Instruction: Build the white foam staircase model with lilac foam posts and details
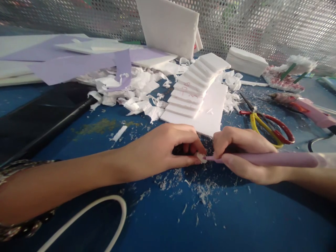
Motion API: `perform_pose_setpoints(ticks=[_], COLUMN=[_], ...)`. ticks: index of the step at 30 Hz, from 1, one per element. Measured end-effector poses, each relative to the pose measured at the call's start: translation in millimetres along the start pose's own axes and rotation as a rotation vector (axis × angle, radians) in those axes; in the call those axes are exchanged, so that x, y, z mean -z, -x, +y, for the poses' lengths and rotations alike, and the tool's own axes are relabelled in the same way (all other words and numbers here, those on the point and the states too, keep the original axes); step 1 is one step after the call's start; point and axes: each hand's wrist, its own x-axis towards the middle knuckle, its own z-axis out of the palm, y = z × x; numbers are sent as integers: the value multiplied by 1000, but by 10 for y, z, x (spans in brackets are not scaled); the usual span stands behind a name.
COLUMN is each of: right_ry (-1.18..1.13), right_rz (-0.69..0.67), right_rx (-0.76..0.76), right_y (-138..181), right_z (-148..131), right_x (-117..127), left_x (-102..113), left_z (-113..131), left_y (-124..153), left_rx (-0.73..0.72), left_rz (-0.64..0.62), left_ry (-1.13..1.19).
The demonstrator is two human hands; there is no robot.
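Observation:
My left hand [162, 148] pinches a small white foam piece [201, 157] between thumb and fingers, low over the blue table [236, 217]. My right hand [244, 154] is closed around a long lilac craft knife [275, 159], whose tip touches that foam piece. White shavings [202, 189] lie scattered under and in front of both hands. Just behind the hands lies a white foam board [214, 112] bearing a row of overlapping white foam tiles [194, 84].
Red and yellow scissors [267, 124] lie to the right, with a pink tool [315, 113] beyond. Torn white scraps [131, 94] and lilac sheets [73, 63] cover the left back. A black bar [52, 129] and a white cable [86, 213] sit at left. Perforated metal wall [262, 24] behind.

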Motion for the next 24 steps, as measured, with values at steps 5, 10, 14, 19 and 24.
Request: perform_pose_setpoints(ticks=[5, 10, 14, 19, 24], right_ry=[48, 35, 41, 40, 35], right_rz=[28, -16, 38, 11, 39], right_rx=[-34, 1, -6, 13, -2], right_y=[-9, -23, -20, -14, -7], right_z=[-14, -22, -18, -21, -15], right_x=[-3, 2, -3, -5, 4], left_x=[-3, -6, -5, -14, -25], left_z=[11, 18, 19, 30, 38], left_y=[-9, -9, -13, -5, 8], left_rx=[13, 48, 47, 54, 39], left_rz=[5, 3, -8, 16, 31], left_ry=[-3, -23, -36, -46, -13])
